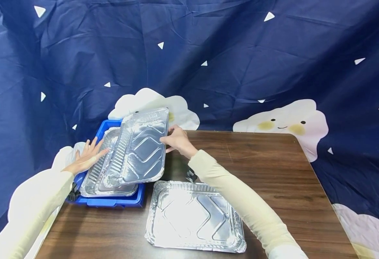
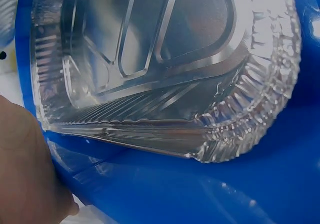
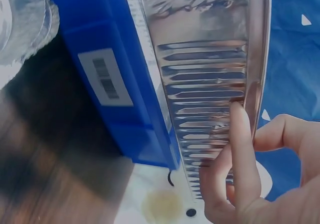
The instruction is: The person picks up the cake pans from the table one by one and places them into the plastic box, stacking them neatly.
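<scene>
My right hand pinches the right rim of a foil tray, which tilts with that edge raised above the blue bin. In the right wrist view, my thumb and fingers hold its rim and ribbed side wall. Another foil tray lies in the bin under the tilted one, partly hidden by it. My left hand is at the bin's left side, fingers spread and straight, near the trays' left edges. Whether it touches a tray I cannot tell. Only part of that hand shows in the left wrist view.
A further foil tray lies flat on the brown wooden table, in front of the bin and partly beneath my right forearm. A barcode label is on the bin's side. Behind the table hangs a dark blue cloth with clouds.
</scene>
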### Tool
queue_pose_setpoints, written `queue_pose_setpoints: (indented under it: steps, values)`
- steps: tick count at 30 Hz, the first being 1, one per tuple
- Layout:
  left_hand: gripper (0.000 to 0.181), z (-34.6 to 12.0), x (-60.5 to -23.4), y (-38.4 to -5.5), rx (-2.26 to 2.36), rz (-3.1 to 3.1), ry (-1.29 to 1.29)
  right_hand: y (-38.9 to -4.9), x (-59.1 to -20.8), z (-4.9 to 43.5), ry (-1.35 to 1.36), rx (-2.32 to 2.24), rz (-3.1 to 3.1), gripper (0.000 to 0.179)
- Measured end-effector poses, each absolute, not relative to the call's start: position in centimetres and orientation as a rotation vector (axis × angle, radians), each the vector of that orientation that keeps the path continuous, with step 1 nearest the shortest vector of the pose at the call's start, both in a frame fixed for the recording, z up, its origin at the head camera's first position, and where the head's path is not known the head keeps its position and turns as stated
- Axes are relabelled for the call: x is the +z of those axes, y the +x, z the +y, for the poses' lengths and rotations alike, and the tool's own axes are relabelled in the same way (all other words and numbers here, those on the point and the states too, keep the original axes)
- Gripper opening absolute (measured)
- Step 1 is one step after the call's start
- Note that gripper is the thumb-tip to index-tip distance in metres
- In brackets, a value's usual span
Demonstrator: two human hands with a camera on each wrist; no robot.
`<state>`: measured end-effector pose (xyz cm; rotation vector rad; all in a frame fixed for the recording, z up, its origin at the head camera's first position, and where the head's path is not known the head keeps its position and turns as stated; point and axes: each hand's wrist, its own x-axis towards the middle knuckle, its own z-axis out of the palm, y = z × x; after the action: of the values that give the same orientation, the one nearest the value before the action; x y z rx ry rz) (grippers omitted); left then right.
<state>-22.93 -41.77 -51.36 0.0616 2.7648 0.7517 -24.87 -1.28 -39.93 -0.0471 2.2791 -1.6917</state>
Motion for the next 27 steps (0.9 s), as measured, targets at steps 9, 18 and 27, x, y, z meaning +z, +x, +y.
queue_pose_setpoints:
  steps: [9,18,27]
  values:
    - [0.102,-41.8,-51.1,-23.5,0.813,2.748,0.066,-24.5,-40.9,-5.2,0.036,-1.695,2.317,0.043]
    - [0.102,-42.8,-51.5,-23.9,0.762,2.756,0.095,-24.4,-42.3,-8.9,0.085,-1.635,2.371,0.045]
    - [0.101,-42.3,-51.3,-23.7,0.785,2.740,0.093,-24.2,-44.0,-10.8,0.140,-1.618,2.382,0.047]
